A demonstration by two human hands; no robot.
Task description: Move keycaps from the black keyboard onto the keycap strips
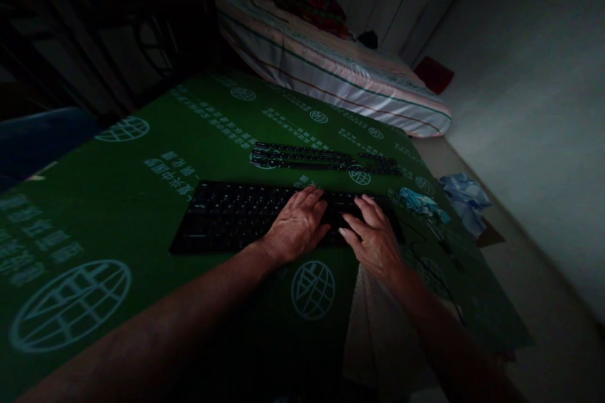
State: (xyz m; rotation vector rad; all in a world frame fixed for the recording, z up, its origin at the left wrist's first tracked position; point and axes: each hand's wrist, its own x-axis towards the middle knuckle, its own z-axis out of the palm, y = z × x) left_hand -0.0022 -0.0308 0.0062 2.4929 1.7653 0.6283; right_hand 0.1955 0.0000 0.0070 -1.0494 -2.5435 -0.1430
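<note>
"While my fingers are busy at the keyboard [227, 204], what should I mind?"

"Tell me how your hands stand first."

"My left hand [299, 221] lies palm down across the keyboard's middle, half open, fingers close together and gently bent, thumb apart from them. My right hand [378, 242] is just to the right of it, fingers parted and curled, tips over the keys. I see nothing gripped in either, though it is too dark to tell whether something small sits beneath a fingertip."

"And around them?"

"Beyond both hands, apart from them, rows of dark key-like pieces [302, 156] lie on the green table cover [142, 214]. To the right of my right hand are a crumpled blue wrapper [423, 201] and a thin cable [432, 267]."

"So how is this done well?"

"I take it for fine fingertip work. I'd let my left hand steady the board with light, even weight, and give the exact part to my right fingertips: straight down, one key at a time, so nothing tips or catches. I'd reach over those rows, never drag a wrist through them. The cable runs close to my right forearm; if it belongs to the board, a snag could pull everything askew."
</note>
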